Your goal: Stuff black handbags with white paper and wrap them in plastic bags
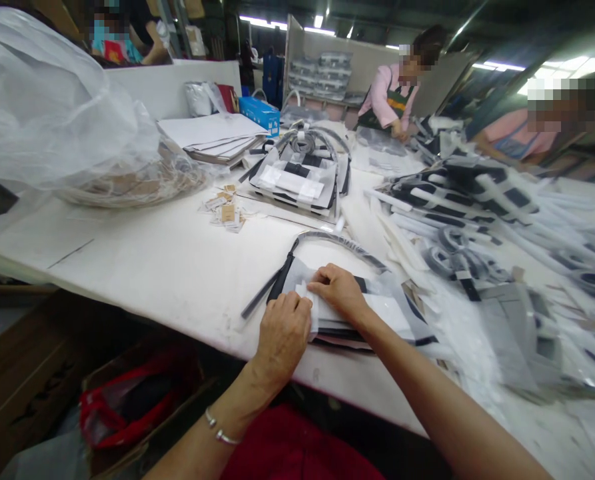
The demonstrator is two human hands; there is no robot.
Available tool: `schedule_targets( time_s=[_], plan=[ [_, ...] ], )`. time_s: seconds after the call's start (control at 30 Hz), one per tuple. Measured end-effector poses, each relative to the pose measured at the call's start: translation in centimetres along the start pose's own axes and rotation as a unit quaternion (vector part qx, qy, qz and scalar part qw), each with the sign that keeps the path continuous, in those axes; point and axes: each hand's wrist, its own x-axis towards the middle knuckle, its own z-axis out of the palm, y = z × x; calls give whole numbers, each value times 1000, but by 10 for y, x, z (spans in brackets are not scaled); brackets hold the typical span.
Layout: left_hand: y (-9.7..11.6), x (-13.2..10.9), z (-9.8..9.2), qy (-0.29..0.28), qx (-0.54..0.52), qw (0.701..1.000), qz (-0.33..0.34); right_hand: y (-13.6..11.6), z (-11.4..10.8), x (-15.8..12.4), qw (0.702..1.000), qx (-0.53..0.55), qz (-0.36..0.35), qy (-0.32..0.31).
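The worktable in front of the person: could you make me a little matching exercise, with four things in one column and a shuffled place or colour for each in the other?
Things:
1. Near bag
2. Box beside the white sheets
3. Bracelet
4. Small tags

Places or colours:
A. On the left arm
B. Lying loose to the left of the farther bag
C. Under the left hand and the right hand
D. Bright blue

Right pairs: 1-C, 2-D, 3-A, 4-B

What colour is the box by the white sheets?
The box is blue, in the head view.
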Motion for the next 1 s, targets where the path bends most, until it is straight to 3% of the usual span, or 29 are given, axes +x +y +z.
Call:
schedule_targets(
  time_s=[0.2,0.3,0.37,0.43,0.53,0.6,0.63,0.7,0.8,0.9,1.0],
  plan=[
    [-2,-2,-1,4,4,991,135,2,5,5,999,-36,10,31],
    [0,-6,-2,-30,-6,993,117,1,1,5,996,2,0,88],
    [2,-9,-3,-37,-10,993,109,0,-5,-1,988,42,-42,146],
    [4,-12,-3,-33,-14,993,114,-2,-11,-11,980,58,-100,160],
    [4,-15,-1,-30,-17,992,125,-4,-15,-22,981,-3,-192,29],
    [2,-16,0,-33,-17,992,124,-5,-14,-22,973,-86,-205,-55],
    [2,-16,1,-35,-17,992,123,-5,-14,-19,972,-127,-188,-63],
    [1,-16,2,-38,-16,992,121,-5,-16,-14,976,-175,-126,-27],
    [0,-15,2,-35,-12,992,122,-1,-34,-16,987,-140,-67,49],
    [-2,-16,4,-20,-10,991,131,19,-73,-44,984,-77,-74,145],
    [-5,-17,6,13,-7,989,149,61,-130,-94,969,-63,-33,237]
  ],
)
